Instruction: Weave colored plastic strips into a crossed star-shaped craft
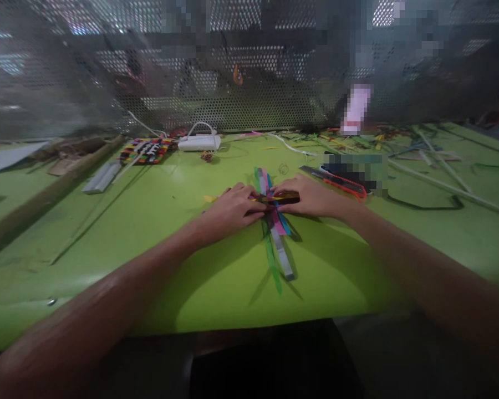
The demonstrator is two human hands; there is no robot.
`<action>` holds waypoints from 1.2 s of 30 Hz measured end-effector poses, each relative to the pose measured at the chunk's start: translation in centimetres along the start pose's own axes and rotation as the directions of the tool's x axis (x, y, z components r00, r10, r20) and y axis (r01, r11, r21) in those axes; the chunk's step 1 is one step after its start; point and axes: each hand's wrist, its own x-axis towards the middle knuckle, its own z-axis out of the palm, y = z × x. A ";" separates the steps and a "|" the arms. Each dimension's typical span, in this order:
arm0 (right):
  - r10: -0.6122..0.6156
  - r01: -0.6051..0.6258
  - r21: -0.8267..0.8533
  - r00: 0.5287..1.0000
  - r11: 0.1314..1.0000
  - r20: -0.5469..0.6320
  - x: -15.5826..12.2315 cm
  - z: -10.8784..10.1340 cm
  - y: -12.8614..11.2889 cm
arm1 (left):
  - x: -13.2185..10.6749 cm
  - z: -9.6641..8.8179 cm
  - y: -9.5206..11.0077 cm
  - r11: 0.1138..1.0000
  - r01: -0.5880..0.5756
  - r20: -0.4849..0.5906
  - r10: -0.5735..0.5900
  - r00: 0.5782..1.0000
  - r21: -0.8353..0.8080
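Note:
Several flat coloured strips (281, 247) cross one another on the green table, with green, silver, pink and blue ones running towards me. My left hand (241, 206) is closed on the left side of the crossing, thumb and fingers pinching the strips. From the right, my right hand (305, 197) pinches a dark and yellow strip (289, 197) that lies crosswise over the others. A yellow strip end (210, 198) sticks out beyond my left hand. Fingers cover much of the spot where the strips meet.
A wooden pole (54, 191) lies along the left. Behind are a colourful woven piece (145, 151), a white power strip (199, 142) and scattered strip scraps (357, 141). A cutter with a red-orange edge (345, 185) lies right of my hands. A perforated metal screen (216, 83) stands behind.

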 end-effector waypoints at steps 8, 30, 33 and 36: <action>0.003 -0.003 -0.021 1.000 1.000 0.026 0.3 0.2 0.1 | -0.1 -0.3 0.1 0.996 0.049 -0.059 -0.053 0.997 -0.075; -0.009 0.009 -0.040 1.000 0.999 0.000 0.2 0.8 0.5 | 0.0 1.2 -0.6 0.986 0.130 -0.134 -0.143 0.981 -0.101; 0.004 -0.005 -0.054 1.000 0.999 -0.007 0.1 0.7 0.4 | 0.1 1.5 -0.5 0.985 0.140 -0.154 -0.154 0.976 -0.099; 0.014 -0.015 -0.055 1.000 0.998 -0.005 0.2 0.6 0.2 | 0.2 1.6 -0.5 0.984 0.146 -0.167 -0.163 0.972 -0.106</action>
